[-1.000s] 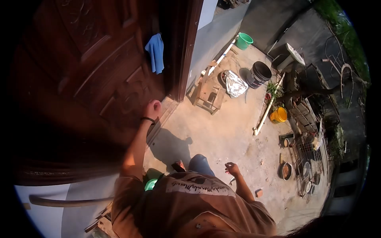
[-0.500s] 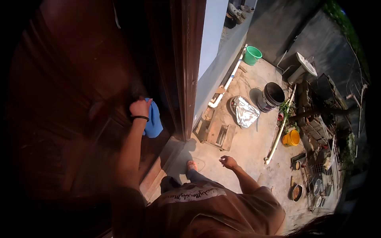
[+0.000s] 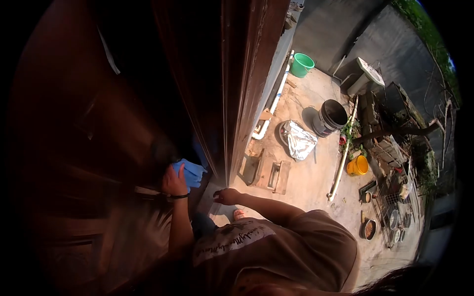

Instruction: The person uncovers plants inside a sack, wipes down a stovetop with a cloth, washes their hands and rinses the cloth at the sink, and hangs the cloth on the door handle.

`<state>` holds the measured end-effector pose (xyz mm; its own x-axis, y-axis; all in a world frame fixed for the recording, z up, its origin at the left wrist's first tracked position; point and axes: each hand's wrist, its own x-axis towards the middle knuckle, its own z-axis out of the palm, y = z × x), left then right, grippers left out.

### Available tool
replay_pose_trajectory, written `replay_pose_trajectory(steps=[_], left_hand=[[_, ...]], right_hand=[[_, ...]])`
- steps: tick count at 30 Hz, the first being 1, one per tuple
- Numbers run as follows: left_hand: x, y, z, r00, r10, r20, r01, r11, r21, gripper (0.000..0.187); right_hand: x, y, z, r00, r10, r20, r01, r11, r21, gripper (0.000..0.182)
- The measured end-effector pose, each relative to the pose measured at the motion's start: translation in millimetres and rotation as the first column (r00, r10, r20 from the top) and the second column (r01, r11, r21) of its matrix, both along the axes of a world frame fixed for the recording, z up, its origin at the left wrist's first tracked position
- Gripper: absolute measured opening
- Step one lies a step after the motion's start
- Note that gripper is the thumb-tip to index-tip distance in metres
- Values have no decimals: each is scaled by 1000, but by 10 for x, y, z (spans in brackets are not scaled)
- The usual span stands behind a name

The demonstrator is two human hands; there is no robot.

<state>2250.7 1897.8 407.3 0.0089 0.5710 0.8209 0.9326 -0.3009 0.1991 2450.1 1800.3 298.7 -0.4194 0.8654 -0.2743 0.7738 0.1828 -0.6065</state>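
Observation:
In the head view my left hand point(image 3: 174, 180) grips a blue cloth point(image 3: 190, 173) close to the dark wooden door point(image 3: 118, 163), with part of the cloth hanging out beyond the thumb. A dark band circles that wrist. My right hand point(image 3: 227, 196) reaches across my body near the lower end of the brown door frame point(image 3: 234, 133). Its fingers are loosely bent and apart, with nothing in them. Deep shadow hides much of the door's surface around the cloth.
Outside on the concrete stand a small wooden stool point(image 3: 282, 178), a foil-covered basin point(image 3: 300, 140), a black bucket point(image 3: 330, 118) and a green bucket point(image 3: 302, 65). White pipes, a yellow bucket point(image 3: 357, 166), a wire rack point(image 3: 395, 217) and a washbasin point(image 3: 368, 76) lie further right.
My left hand has moved lower with the blue cloth. My right hand has swung left from over the concrete to the door frame. The view has shifted, showing more of the frame.

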Motion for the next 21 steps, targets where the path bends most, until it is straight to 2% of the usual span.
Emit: replay_pose_trajectory(steps=[2,6,9,12,13,19,21], left_hand=[[-9,5,-3,1000,-17,18,18,999,-41,39],[-5,-23,-42,999,2,33,0,997,-79,39],[37,-3,-6,998,3,68,-2,1000,-22,42],[85,-30,79,991,-19,130,29,997,-73,42],[82,-19,63,993,-6,118,15,997,-78,42],[-3,82,-25,999,25,25,-25,1000,-5,40],[-61,254,15,997,57,55,-54,997,-47,39]], right_hand=[[-227,148,-201,999,41,-35,-41,999,-7,39],[-348,209,-57,996,73,-52,-75,997,-26,37],[-260,157,131,994,-30,-101,30,1000,5,37],[-109,108,72,999,-26,-21,25,998,-53,36],[-48,101,14,999,17,-36,-18,998,-52,37],[-102,280,-413,999,11,32,-9,996,-86,39],[-137,368,-341,999,43,3,-42,994,-99,39]])
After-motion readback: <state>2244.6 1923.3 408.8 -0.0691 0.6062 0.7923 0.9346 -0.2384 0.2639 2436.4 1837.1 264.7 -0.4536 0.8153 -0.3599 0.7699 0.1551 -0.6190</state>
